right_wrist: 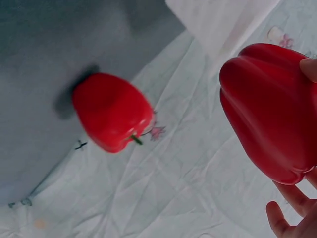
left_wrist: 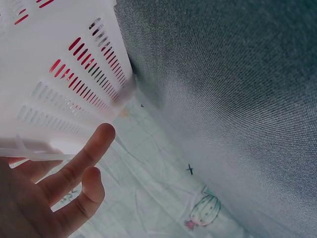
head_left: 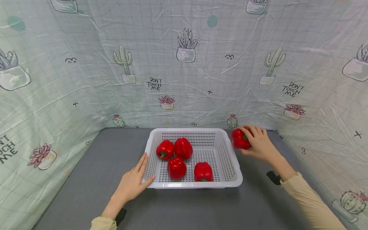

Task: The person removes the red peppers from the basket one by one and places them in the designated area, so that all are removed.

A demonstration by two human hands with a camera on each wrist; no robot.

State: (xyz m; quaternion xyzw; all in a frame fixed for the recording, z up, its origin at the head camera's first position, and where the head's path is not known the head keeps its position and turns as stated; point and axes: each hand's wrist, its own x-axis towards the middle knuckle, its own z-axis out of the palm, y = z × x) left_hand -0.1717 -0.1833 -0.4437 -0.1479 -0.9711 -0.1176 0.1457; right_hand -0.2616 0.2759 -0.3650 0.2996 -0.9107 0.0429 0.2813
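My right hand (head_left: 260,145) grips a red bell pepper (head_left: 239,139), thumb and fingers around it, just off the right rim of a white plastic basket (head_left: 195,185). Close up in the right wrist view is that held pepper (right_wrist: 272,109); a second red bell pepper (right_wrist: 113,113) with a green stem lies on the table. I cannot pick out this second one separately in the head view. Extended fingers of my left hand (head_left: 130,185) rest on the basket's left rim, its thumb near the front corner. Inside sit several red bell peppers (head_left: 176,168), apart from the held one.
The basket has slotted walls and stands on a dark grey tabletop (head_left: 115,159). A pale curtain (head_left: 207,70) printed with cacti and potted plants hangs behind the table and along both sides.
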